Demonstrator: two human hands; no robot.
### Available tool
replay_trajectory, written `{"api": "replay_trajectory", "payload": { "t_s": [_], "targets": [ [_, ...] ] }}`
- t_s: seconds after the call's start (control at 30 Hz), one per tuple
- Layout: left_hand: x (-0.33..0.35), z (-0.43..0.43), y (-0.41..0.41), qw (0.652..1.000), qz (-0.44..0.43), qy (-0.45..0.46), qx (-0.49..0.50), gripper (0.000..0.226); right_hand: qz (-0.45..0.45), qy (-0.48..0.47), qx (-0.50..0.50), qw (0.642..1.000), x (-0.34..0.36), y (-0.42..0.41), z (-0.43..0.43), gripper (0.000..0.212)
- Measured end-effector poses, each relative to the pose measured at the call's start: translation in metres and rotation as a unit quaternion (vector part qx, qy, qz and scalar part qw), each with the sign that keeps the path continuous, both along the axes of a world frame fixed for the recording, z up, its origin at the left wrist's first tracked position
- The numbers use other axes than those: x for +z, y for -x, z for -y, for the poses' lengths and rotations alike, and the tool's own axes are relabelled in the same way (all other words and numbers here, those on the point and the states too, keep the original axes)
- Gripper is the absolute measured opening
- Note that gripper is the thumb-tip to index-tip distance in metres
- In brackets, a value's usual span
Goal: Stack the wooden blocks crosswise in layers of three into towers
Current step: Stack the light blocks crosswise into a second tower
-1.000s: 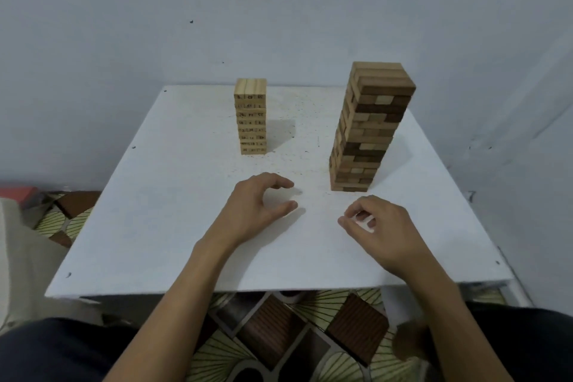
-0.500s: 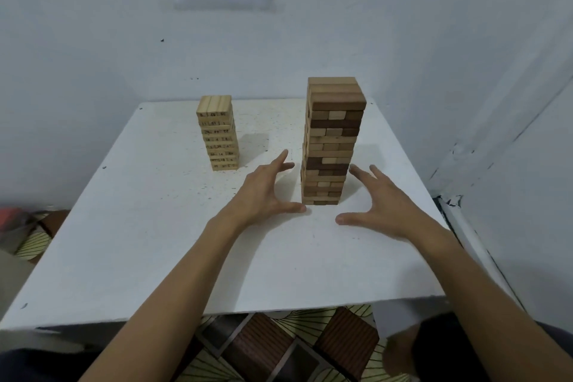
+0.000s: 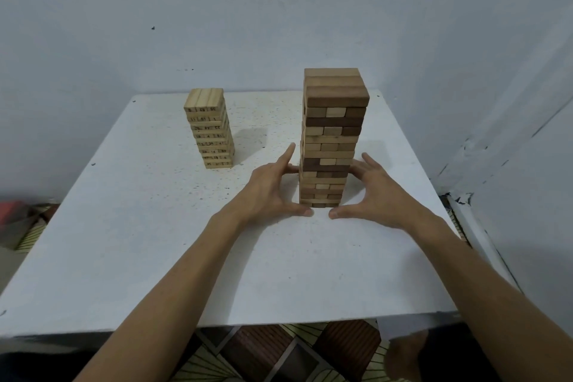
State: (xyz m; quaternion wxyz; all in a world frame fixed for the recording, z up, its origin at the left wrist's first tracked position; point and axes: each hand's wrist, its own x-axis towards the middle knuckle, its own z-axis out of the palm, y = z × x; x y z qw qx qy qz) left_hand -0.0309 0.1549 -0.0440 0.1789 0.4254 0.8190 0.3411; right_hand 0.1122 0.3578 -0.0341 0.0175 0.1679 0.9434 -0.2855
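Right of centre on the worktop (image 3: 217, 257) stands the tall tower (image 3: 333, 140). My left grip (image 3: 269, 189) and right grip (image 3: 375, 192), apart a moment ago, now flank its base, fingers straight, grasping nothing. Stacking looks done, so I'm probably squaring it.

The tall tower (image 3: 333, 137) of mixed light and dark brown blocks stands upright, right of centre on the white table (image 3: 155, 257), its layers of three laid crosswise. The short tower (image 3: 210, 130) of pale blocks with numbers printed on their ends stands upright farther back on the left, well apart.
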Motion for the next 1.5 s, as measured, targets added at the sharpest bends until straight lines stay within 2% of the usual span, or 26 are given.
{"api": "replay_trajectory", "payload": {
  "t_s": [0.63,1.5],
  "targets": [
    [-0.007,-0.009,0.009,0.999,0.001,-0.038,-0.027,0.126,-0.064,0.053,0.028,0.996,-0.011,0.013,0.0,0.099],
    [-0.016,-0.012,0.016,0.998,-0.035,-0.038,-0.03,0.113,-0.091,0.041,0.044,0.994,-0.009,0.016,0.002,0.09]
  ]
}}
